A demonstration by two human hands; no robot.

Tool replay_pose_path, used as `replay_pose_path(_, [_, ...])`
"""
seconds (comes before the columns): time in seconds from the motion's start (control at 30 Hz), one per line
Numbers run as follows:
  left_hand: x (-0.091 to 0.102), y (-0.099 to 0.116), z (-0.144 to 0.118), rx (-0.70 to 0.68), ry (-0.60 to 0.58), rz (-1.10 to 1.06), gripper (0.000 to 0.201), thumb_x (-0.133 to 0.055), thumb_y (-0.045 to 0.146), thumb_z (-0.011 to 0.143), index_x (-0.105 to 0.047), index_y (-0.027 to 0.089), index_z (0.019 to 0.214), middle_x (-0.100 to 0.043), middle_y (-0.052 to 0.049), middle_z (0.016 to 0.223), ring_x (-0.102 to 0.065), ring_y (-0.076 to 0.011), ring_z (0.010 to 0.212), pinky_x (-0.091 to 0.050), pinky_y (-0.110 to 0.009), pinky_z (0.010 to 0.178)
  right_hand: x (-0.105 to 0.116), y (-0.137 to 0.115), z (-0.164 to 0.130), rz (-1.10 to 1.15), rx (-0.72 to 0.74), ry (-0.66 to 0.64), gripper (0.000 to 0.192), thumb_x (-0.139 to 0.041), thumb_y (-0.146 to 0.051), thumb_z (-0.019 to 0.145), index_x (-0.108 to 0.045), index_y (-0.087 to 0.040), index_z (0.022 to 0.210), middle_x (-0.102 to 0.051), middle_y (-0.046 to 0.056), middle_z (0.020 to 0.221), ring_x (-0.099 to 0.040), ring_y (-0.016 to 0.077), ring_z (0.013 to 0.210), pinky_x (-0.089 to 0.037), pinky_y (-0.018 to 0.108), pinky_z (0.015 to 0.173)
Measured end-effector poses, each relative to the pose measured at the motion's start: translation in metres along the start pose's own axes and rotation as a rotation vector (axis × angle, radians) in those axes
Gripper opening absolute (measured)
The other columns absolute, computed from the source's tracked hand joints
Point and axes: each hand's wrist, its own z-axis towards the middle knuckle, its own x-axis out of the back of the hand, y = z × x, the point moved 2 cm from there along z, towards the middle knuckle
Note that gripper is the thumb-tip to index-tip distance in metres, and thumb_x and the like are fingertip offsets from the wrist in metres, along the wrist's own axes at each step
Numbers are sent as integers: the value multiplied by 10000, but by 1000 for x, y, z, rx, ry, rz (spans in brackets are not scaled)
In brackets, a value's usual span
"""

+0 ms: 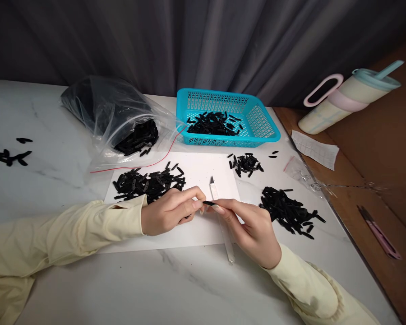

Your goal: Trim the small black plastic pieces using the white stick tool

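Note:
Between my two hands, over a white sheet of paper, is a small slim black piece. My left hand pinches its left end between thumb and fingers. The thumb and fingertips of my right hand are closed on its right end. Beneath and beside my right hand lies a white-handled craft knife, its blade pointing away from me. A heap of similar black pieces lies on the paper just beyond my left hand. Another black pile is right of my right hand.
A clear zip bag spills black pieces at the back left. Beside it stands a blue basket holding more. Smaller groups lie at right and far left. A tumbler, crumpled paper and pink-handled tool are at the right.

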Motion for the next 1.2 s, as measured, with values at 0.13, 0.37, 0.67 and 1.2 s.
replay_pose_path(0.13, [0,0,0,-13,-19,46,290,-293,358,914,-485,145,877,-334,76,475,-316,-88,453,-283,-234,486,0,0,0,97,-67,-53,176,-454,-84,889,-607,-163,860,-663,16,733,-611,111,621,-446,199,579])
replay_pose_path(0.37, [-1,2,0,-26,-23,85,272,-272,286,924,-463,151,786,-331,76,496,-299,-76,454,-287,-224,489,-2,0,0,140,-122,-129,183,-434,-128,911,-600,-180,854,-655,-4,727,-601,87,625,-439,165,609])
replay_pose_path(0.67, [-1,6,0,-10,-24,80,273,-280,256,921,-415,166,701,-344,68,508,-324,-73,468,-288,-215,488,-3,1,0,238,-201,-174,208,-395,-171,935,-588,-188,857,-676,10,791,-642,106,730,-457,174,684])
replay_pose_path(1.2, [4,-7,13,118,61,-445,264,-332,325,891,-429,168,703,-320,86,379,-270,-54,306,-214,-161,317,47,30,66,-169,-108,180,318,-414,-348,931,-596,-194,719,-666,39,696,-628,161,629,-462,280,640])
